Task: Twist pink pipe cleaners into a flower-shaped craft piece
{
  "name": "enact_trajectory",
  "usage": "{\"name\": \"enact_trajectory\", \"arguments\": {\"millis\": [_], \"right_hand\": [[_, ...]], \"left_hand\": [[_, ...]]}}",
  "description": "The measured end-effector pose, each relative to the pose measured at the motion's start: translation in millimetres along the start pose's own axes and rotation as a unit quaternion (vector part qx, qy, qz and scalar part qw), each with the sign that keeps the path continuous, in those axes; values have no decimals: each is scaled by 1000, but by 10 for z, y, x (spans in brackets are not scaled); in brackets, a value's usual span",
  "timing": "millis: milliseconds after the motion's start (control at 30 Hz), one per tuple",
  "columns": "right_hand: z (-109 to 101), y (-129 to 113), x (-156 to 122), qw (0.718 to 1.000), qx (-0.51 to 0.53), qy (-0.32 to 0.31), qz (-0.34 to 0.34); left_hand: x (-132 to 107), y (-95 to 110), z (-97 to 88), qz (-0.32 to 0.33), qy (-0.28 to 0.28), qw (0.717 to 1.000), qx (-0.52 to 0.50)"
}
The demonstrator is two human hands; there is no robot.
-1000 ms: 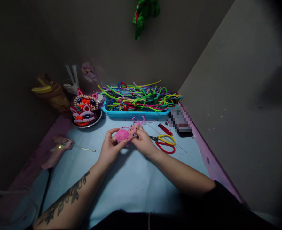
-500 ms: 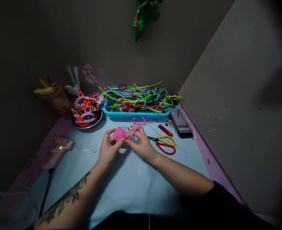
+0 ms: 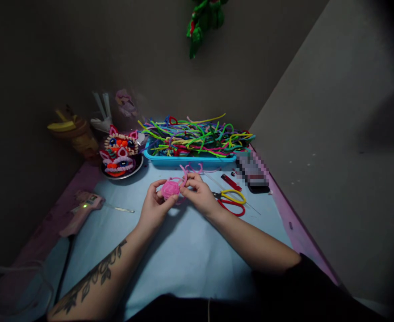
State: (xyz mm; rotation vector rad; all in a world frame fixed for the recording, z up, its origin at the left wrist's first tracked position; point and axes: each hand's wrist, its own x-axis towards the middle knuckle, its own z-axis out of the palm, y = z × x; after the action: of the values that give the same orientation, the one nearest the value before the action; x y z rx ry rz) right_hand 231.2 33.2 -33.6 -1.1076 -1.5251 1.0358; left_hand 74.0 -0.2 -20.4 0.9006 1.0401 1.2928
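Observation:
My left hand (image 3: pixel 154 205) grips a pink coiled pipe-cleaner rosette (image 3: pixel 170 188) just above the light blue table (image 3: pixel 183 255). My right hand (image 3: pixel 199 195) pinches the loose pink pipe cleaner strand (image 3: pixel 184 176) that curls up from the rosette's right side. Both hands meet at the rosette in the middle of the table. More pink pipe-cleaner loops (image 3: pixel 193 168) lie just behind the hands.
A blue tray (image 3: pixel 190 160) heaped with coloured pipe cleaners stands behind. Red and yellow scissors (image 3: pixel 231 201), a red lighter (image 3: pixel 230 180) and a dark phone (image 3: pixel 253 174) lie to the right. A pink glue gun (image 3: pixel 80 212) lies left; a pipe-cleaner lion head (image 3: pixel 119 154) sits on a plate.
My right hand has bent the pink strand closer round the rosette, and the rosette has turned slightly between my fingers. Everything else on the table stays put.

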Motion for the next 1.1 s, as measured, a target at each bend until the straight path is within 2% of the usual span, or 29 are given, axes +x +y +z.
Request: {"name": "enact_trajectory", "arguments": {"millis": [300,467,633,767,933,1100], "right_hand": [[22,9,-35,999,0,-39,23],[24,-16,-46,999,-37,-4,-9],[-1,7,-16,999,-29,24,-10],[-28,3,10,998,-19,56,-22],[-61,19,48,1000,-16,13,18],[-48,46,63,994,66,-57,63]], "left_hand": [[19,-29,-40,1,-35,999,20],[18,-13,-25,-3,-23,1000,5],[36,37,-43,-12,7,1000,-20],[36,70,-42,-21,2,1000,-10],[20,88,-27,-39,-20,999,-5],[22,89,-49,-37,-38,999,13]]}}
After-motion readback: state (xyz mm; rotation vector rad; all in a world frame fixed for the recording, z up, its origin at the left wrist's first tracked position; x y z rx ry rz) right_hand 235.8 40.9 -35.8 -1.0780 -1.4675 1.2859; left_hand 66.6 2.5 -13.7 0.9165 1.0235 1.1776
